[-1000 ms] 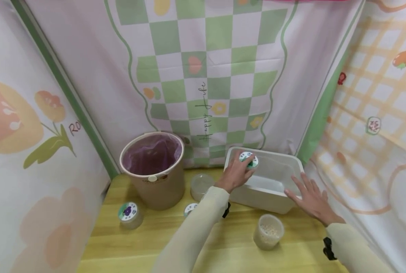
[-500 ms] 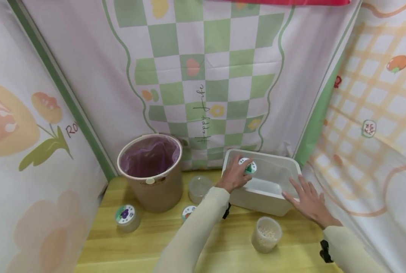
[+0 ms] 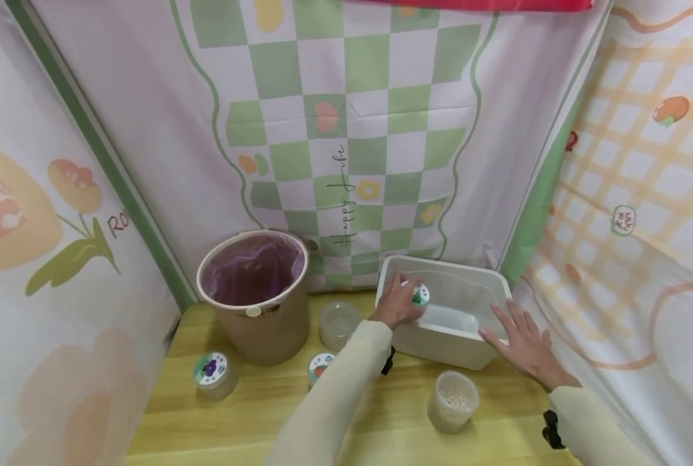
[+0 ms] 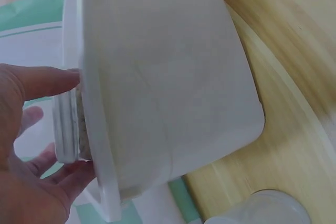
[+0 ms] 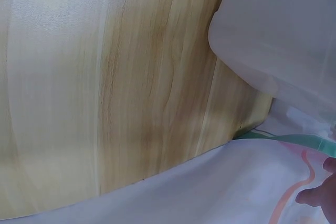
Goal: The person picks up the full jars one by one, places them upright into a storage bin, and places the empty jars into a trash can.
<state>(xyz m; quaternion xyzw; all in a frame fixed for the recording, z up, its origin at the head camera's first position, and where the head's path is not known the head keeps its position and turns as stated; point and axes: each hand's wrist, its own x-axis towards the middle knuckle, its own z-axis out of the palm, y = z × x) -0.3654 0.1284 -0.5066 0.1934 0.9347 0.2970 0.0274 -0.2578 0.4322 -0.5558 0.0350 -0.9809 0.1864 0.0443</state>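
My left hand (image 3: 397,305) grips a round jar (image 3: 420,295) by its sides, with a white and green printed lid uppermost. The jar is within the left end of a white rectangular tub (image 3: 445,344), below rim level in the head view. From the side, the left wrist view shows thumb and fingers around the jar's lid (image 4: 65,129) by the tub's rim (image 4: 95,103). My right hand (image 3: 526,344) has its fingers spread at the tub's right end; whether they touch the rim I cannot tell.
A brown waste bin (image 3: 265,333) with a purple liner stands back left. Around it are a purple-flower-lidded jar (image 3: 214,377), a clear round container (image 3: 339,325) and another lidded jar (image 3: 320,364), partly behind my left sleeve. A tub of grains (image 3: 453,402) stands in front.
My left hand has lowered the jar a little into the left end of the white tub. My right hand stays at the right end. The head view has shifted slightly.
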